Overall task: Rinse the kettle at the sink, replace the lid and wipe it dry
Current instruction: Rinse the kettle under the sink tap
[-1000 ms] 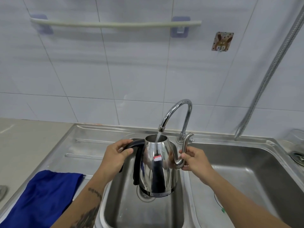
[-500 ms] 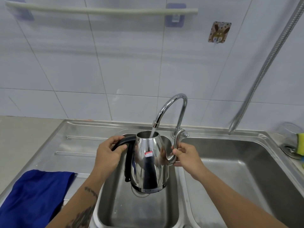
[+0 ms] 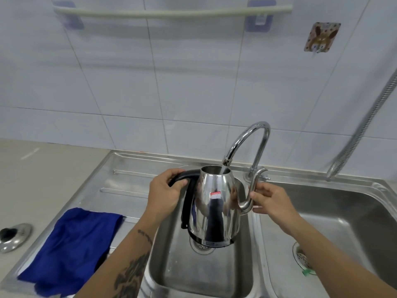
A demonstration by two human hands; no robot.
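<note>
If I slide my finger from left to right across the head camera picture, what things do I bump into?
Kettle lid → blue cloth → left hand → kettle → right hand → metal hose.

My feed is bright and evenly lit, with a cool bluish cast over the tiled wall (image 3: 107, 82). I get soft shadows only under the towel rail (image 3: 171, 12). The kettle (image 3: 214, 203) mirrors its surroundings sharply, and the faucet (image 3: 253, 138) carries bright highlights. The wide lens bends the tile lines and the hose (image 3: 365, 125) near the edges, where things look slightly smeared. The centre stays crisp.
</note>
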